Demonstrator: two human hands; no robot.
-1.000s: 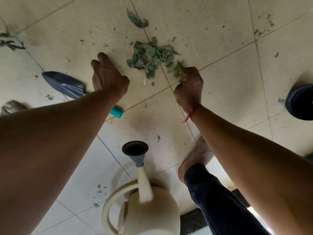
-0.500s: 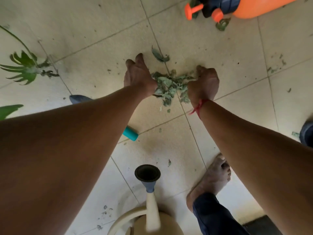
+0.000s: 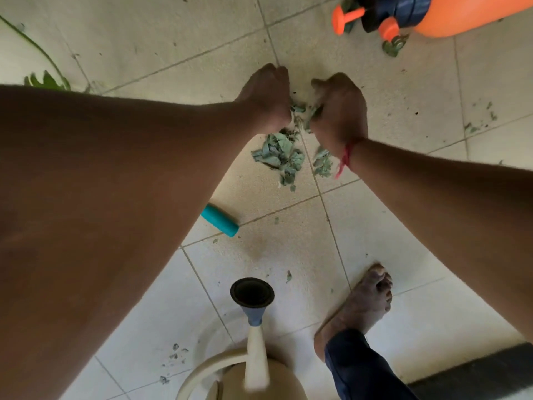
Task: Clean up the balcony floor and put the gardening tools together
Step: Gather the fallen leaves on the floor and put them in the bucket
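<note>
While both arms reach out over the tiled floor [image 3: 389, 226], the left hand [image 3: 266, 93] and the right hand [image 3: 339, 111] sit close together, knuckles up and fingers curled in. Each closes on a clump of dry leaves [image 3: 301, 112] that shows in the narrow gap between them. More of the same leaves spread just below the hands, across a tile joint; whether that part lies on the floor or hangs from the grip I cannot tell. A red thread [image 3: 344, 158] is tied round the right wrist.

Toward the far right corner of the floor an orange sprayer [image 3: 461, 15] lies on its side, with a dark cap and orange nozzle. The teal handle of a trowel [image 3: 220, 220] pokes out from under the left forearm, near the leaves but apart from them. At the near edge stands a cream watering can [image 3: 253, 370], its spout pointing up at the camera. A bare foot [image 3: 363, 307] is planted just right of it. Small leaf scraps dot the tiles, and a green plant [image 3: 47, 80] shows at the far left.
</note>
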